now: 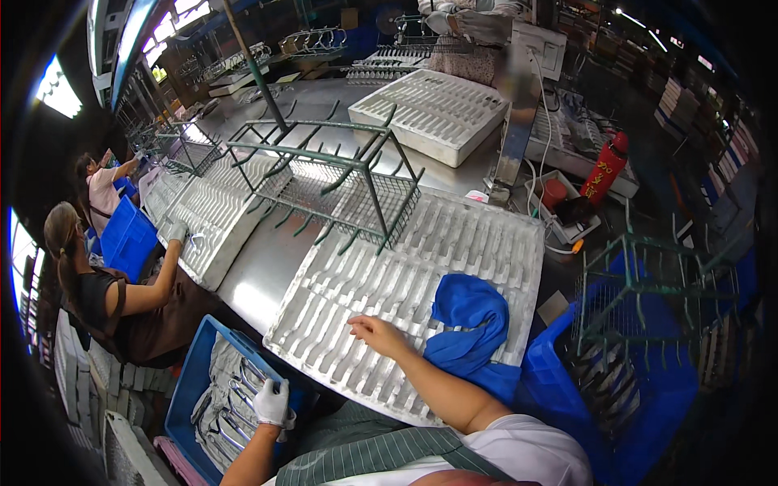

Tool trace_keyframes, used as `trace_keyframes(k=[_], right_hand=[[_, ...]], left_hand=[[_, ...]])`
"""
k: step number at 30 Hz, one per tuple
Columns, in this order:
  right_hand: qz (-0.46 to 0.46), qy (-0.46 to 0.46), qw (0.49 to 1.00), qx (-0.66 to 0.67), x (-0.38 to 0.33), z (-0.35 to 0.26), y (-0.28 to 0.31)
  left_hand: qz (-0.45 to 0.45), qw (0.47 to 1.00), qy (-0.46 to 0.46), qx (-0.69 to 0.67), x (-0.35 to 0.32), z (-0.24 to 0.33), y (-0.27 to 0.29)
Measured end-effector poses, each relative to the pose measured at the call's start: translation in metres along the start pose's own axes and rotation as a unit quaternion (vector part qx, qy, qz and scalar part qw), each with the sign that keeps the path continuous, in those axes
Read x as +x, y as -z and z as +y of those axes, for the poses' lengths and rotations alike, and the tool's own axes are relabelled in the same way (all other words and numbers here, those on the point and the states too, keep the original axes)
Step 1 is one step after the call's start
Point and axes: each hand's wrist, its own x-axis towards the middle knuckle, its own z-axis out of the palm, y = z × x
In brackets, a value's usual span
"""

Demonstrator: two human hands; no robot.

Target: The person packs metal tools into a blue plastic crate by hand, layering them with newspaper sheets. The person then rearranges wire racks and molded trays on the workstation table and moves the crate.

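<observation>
My left hand point(272, 404), in a white glove, is closed at the right side of a blue bin point(180, 413). Its fingers hide what they grip, if anything. Shiny wrenches point(235, 417) lie next to it in the bin on grey-white cloth. My right hand point(376, 335) is bare and hovers over or rests on a white slotted tray point(478, 235); which of these I cannot tell. Its fingers are loosely bent and apart, with nothing visible in them. A crumpled blue cloth point(470, 320) lies on the tray, right of that hand.
A green wire rack point(361, 166) with hooks stands at the tray's far side. Another hooked rack point(640, 283) stands by a blue bin point(559, 364) at right. A red bottle point(604, 168) stands beyond. Co-workers point(121, 300) sit left; another person point(466, 57) is across the metal table point(251, 296).
</observation>
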Motion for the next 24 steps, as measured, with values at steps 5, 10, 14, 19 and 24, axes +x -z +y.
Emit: trace_keyframes(k=[5, 10, 14, 19, 24], right_hand=[[0.022, -0.002, 0.996, -0.081, -0.002, -0.008, -0.004], [0.026, -0.004, 0.993, -0.111, -0.004, -0.014, -0.004], [0.029, -0.005, 0.994, -0.11, -0.005, -0.016, -0.005], [0.044, -0.01, 0.991, -0.124, -0.006, -0.014, -0.006], [0.051, 0.004, 0.99, -0.129, -0.006, -0.012, -0.008]], left_hand=[[0.03, 0.998, -0.055, 0.023, -0.002, -0.001, -0.003], [0.015, 0.997, -0.067, 0.034, -0.004, -0.003, 0.001], [0.013, 0.998, -0.057, 0.026, -0.003, 0.001, 0.002], [0.003, 0.998, -0.06, 0.024, -0.002, -0.002, 0.001], [0.016, 0.998, -0.056, -0.006, -0.003, -0.008, -0.002]])
